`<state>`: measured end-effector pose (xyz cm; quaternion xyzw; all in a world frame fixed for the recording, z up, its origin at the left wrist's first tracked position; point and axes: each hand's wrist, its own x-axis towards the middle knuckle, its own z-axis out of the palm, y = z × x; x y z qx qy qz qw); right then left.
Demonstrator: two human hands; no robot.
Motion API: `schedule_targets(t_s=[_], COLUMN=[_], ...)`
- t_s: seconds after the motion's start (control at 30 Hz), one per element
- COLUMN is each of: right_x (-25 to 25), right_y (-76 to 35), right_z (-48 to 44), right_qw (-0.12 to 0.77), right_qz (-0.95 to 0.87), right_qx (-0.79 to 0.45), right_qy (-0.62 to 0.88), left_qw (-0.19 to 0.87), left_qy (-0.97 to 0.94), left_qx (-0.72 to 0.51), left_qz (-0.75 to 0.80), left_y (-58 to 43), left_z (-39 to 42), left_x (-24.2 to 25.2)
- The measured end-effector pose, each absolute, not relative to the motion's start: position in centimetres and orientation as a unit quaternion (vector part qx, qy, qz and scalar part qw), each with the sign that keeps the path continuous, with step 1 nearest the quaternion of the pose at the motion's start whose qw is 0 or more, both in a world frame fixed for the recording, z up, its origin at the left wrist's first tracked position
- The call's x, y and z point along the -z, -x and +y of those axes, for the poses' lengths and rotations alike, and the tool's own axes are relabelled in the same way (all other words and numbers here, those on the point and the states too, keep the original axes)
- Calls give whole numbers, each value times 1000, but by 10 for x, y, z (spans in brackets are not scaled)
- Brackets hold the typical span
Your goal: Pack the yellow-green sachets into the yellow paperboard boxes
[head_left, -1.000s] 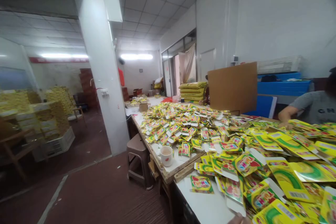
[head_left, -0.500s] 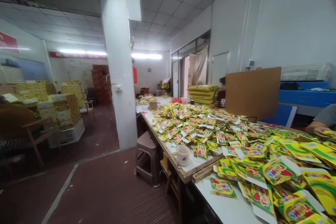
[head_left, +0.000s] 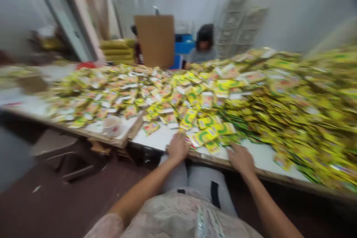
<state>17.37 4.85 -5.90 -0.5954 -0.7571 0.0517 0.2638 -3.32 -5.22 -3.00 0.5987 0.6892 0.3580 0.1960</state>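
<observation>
The picture is smeared by motion. My left hand (head_left: 177, 148) rests on the front edge of the white table (head_left: 259, 154), its fingers touching yellow and green packets (head_left: 208, 135) at the near edge of the heap. My right hand (head_left: 240, 158) lies palm down on the table edge just right of those packets. A large heap of the same packets (head_left: 292, 100) covers the table to the right and back. The fingers of both hands are blurred, so their grip does not show.
A white cup (head_left: 112, 125) stands on the lower wooden table (head_left: 117, 142) at left, with a brown stool (head_left: 55, 148) under it. Across the table sits a person (head_left: 204, 44) beside an upright cardboard sheet (head_left: 155, 39). Yellow sacks (head_left: 117, 50) lie behind.
The view has swung right and down from the room to the table in front of me. Both my arms and hands have come into view at the table edge.
</observation>
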Motion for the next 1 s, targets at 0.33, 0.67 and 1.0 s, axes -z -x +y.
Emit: schedule_targets(t_s=[0.33, 0.67, 1.0], right_x=[59, 34, 60], right_y=[-206, -157, -198], right_z=[28, 44, 42], right_qw=[308, 163, 246], right_qz=[-737, -738, -689], right_qx=[-32, -16, -35], right_qy=[601, 655, 681], left_qw=[40, 25, 98], left_qy=[-629, -743, -732], left_qx=[-268, -168, -256], left_qz=[729, 647, 624], left_y=[45, 0, 13], left_z=[-51, -2, 13], left_x=[42, 14, 21])
